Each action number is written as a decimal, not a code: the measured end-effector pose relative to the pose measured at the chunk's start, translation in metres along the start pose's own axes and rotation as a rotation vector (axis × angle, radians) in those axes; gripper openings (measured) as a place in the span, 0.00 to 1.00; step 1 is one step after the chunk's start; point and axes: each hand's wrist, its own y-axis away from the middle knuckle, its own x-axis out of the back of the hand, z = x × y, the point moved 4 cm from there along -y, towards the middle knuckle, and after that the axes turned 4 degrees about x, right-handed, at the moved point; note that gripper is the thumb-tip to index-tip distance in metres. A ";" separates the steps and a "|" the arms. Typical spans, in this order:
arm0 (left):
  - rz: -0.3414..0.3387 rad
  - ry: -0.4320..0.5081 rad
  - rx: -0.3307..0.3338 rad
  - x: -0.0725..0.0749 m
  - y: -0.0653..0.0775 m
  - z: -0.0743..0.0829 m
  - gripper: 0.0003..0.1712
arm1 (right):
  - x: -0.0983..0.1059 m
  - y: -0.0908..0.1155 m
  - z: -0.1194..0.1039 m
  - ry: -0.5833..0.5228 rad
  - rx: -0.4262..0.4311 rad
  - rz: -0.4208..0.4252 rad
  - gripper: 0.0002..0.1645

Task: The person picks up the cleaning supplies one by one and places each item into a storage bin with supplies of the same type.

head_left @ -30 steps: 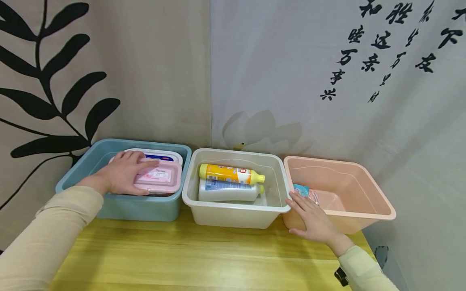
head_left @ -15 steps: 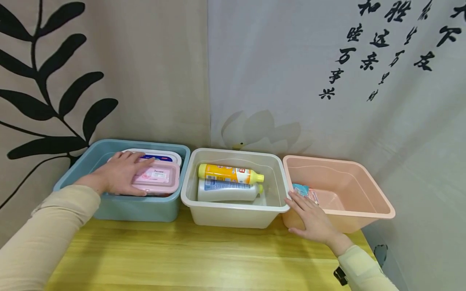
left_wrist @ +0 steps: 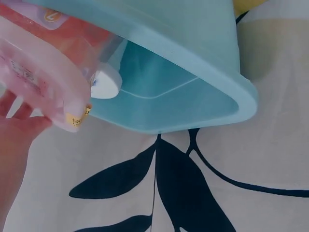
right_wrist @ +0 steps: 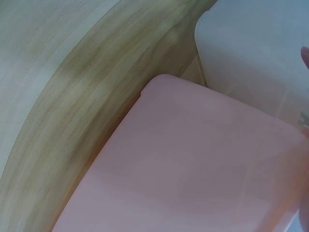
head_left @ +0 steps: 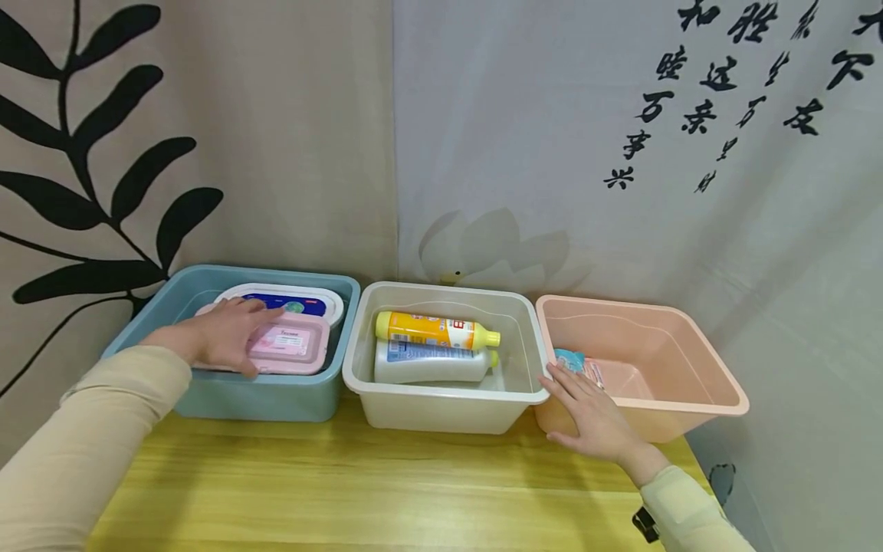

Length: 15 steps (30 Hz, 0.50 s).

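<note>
Inside the blue bin (head_left: 276,400) my left hand (head_left: 224,333) grips a pink box with rounded corners (head_left: 293,345), thumb on the near side and fingers across the far side. The left wrist view has the pink box (left_wrist: 43,72) above the bin's rim, over a reddish clear package (left_wrist: 72,36). A white box with a blue label (head_left: 333,307) lies behind it. My right hand (head_left: 593,414) rests with straight fingers at the adjoining rims of the white bin (head_left: 441,410) and the peach bin (head_left: 690,383). Only its edges enter the right wrist view.
In the white bin lie a yellow bottle (head_left: 431,330) and a white bottle (head_left: 428,364). A small blue and pink packet (head_left: 571,360) sits in the peach bin, partly behind my right hand. All three bins stand in a row on a wooden table (head_left: 386,491) against a curtain (head_left: 297,153).
The pink box has shifted left and slightly towards me with my left hand, exposing more of the white box's blue label. My right hand has stayed put.
</note>
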 end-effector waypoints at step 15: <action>-0.173 0.008 0.070 0.005 -0.002 0.007 0.60 | -0.003 -0.002 -0.002 0.019 -0.008 -0.035 0.52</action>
